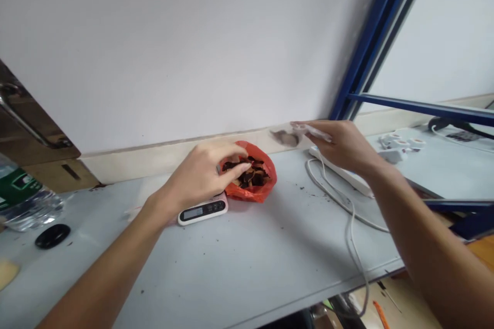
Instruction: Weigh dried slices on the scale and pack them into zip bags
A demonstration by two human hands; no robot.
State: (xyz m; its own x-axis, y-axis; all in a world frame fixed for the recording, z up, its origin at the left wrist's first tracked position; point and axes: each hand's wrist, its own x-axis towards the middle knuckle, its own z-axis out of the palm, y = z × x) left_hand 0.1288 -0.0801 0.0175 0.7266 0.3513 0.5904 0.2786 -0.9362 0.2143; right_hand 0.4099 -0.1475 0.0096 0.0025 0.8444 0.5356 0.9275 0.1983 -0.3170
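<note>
My left hand (208, 167) reaches over the mouth of a red plastic bag (266, 193), thumb and index finger apart, nothing visible between them. Dried dark-brown pieces (252, 177), pale on some sides, fill the bag. A small white digital scale (203, 211) lies partly under my left hand, beside the bag; its display digits are too blurred to read. My right hand (339, 144) is closed on the top of a clear plastic bag (304, 131), held up to the right of the red bag. Some dark contents (285, 138) show blurred at its bottom.
At left are a water bottle (23, 195) with a green label, a black oval object (53, 236) and a metal latch (23, 118). A white power strip (343, 172) and its cable (352, 226) lie right. A blue frame (370, 46) rises behind.
</note>
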